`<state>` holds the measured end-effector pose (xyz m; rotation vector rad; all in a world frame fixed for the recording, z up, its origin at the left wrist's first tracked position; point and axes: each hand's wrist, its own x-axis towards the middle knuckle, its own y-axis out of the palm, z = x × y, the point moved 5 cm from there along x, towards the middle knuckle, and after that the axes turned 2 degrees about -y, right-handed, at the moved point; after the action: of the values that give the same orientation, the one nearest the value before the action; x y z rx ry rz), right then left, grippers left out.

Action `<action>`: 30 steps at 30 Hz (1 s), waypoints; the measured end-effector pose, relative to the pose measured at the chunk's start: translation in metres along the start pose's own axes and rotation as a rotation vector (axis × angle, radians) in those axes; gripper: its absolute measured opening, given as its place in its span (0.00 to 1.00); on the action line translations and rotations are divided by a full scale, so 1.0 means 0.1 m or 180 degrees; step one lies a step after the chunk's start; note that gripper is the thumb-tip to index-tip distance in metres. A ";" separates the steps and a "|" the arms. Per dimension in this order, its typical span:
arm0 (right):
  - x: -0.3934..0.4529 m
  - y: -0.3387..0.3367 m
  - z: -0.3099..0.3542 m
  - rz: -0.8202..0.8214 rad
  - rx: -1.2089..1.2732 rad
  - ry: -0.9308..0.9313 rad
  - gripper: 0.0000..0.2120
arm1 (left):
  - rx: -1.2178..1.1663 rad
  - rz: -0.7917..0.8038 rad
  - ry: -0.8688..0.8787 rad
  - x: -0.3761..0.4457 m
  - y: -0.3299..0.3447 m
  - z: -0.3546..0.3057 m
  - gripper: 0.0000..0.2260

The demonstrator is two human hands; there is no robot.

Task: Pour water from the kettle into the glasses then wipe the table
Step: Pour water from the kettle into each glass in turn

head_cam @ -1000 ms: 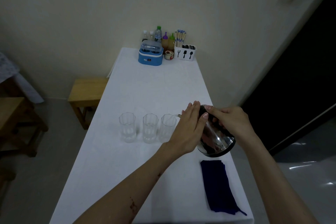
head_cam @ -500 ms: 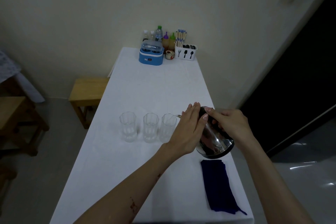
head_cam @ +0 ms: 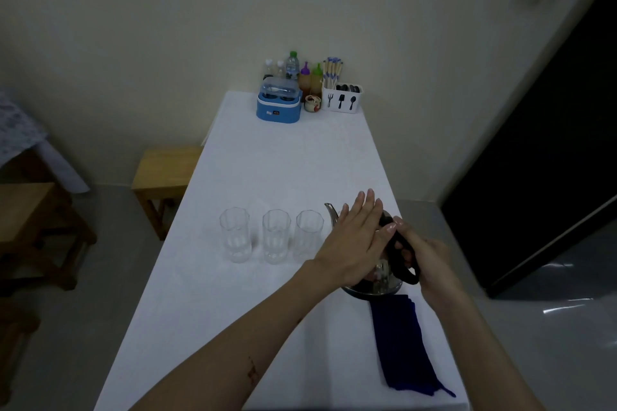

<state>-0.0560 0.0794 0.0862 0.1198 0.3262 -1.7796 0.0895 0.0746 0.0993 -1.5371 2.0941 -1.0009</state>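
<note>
I see the steel kettle (head_cam: pixel 374 280) standing on the white table (head_cam: pixel 283 170), just right of the three-glass row (head_cam: pixel 272 235) — spout toward the nearest glass. My right hand (head_cam: pixel 425 259) grips its black handle (head_cam: pixel 399 252), fingers curled round. My left hand (head_cam: pixel 355 238) lies flat on the kettle's top, fingers straight. The blue cloth (head_cam: pixel 402 344) lies just nearer than the kettle.

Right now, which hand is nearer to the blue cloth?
Right. The right hand grips the kettle handle almost directly above the blue cloth; the left hand rests flat on the kettle's top, farther left.
</note>
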 end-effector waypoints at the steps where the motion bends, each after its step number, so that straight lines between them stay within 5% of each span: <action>1: 0.00 -0.02 -0.01 0.0024 0.0065 0.0018 0.21 | 0.0066 0.0012 0.0049 0.01 0.01 -0.03 0.33; 5: 0.03 -0.14 0.02 0.0059 0.0186 0.0009 0.31 | 0.0193 -0.0086 0.0140 0.07 0.06 -0.12 0.29; 10: 0.14 -0.35 0.19 -0.0100 -0.0142 -0.0169 0.20 | 0.0043 -0.0045 0.0033 0.17 0.19 -0.21 0.28; 30: 0.38 -0.41 0.53 0.0187 -0.1392 -0.0460 0.25 | -0.1034 -0.0105 -0.0630 0.27 0.42 -0.24 0.27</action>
<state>-0.0998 0.0367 0.1331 -0.3054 0.5913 -1.6106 0.0361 0.0639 0.0888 -1.7461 2.1714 -0.5084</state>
